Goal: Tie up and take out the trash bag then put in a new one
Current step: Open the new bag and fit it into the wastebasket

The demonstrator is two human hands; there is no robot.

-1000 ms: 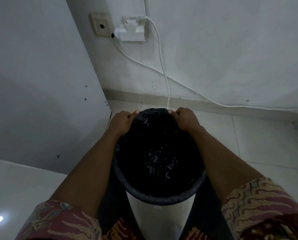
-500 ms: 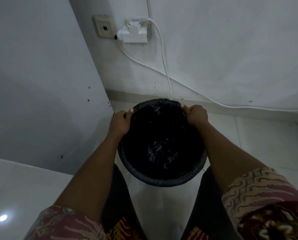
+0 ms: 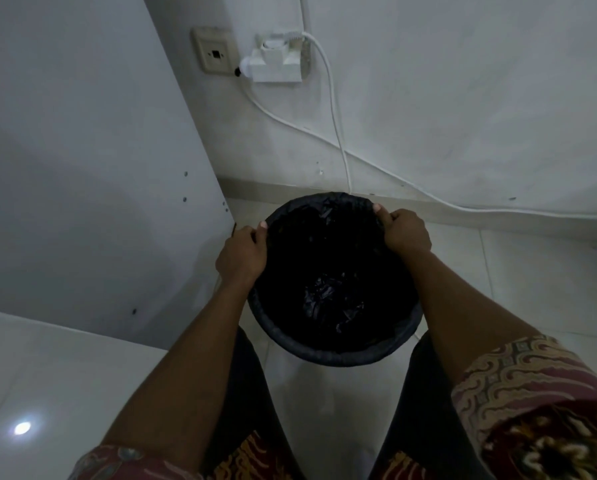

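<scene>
The bin stands on the floor between the person's legs, lined with a black bag whose edge is folded over the rim. The left hand pinches that edge at ten o'clock and the right hand at two o'clock, both clenched on plastic. The bag's length runs straight down from the grips, both hands equally near, so the lift probably goes up.

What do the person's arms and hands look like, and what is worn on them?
Both forearms are bare, and the left hand and right hand wear no gloves; no rings or watch show. Short sleeves end near the elbows: the left sleeve and right sleeve are dark red cloth with a curling batik-like pattern in cream and gold.
</scene>
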